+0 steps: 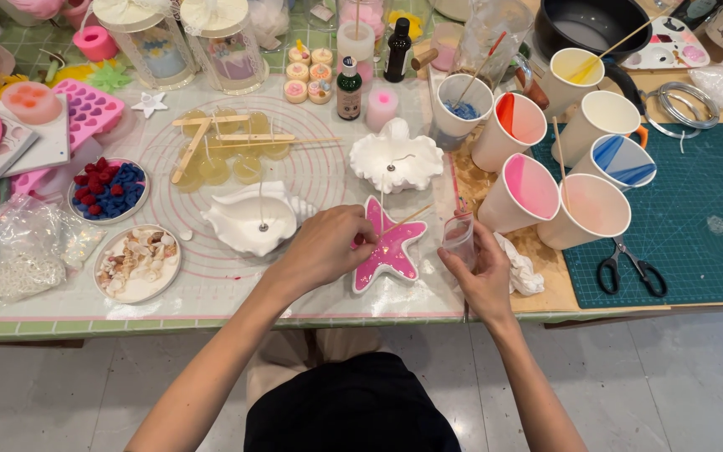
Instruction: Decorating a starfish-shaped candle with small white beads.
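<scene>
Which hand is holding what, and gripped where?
Right hand holds a small clear cup by its side wall. Left hand rests fingertips on the pink star-shaped dish; any pinched item cannot be told.

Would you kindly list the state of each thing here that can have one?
starfish dish: filled with pink, glittery.
left hand: fingertips at the dish's edge.
right hand: holding a small clear cup.
shell dish: white, upright wick inside.
scissors: closed, lying flat.
dark bottle: capped, upright.

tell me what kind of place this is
Likely a craft table for candle making: a pink star-shaped dish with a wick, paper cups streaked with coloured wax, and white shell moulds.
</scene>
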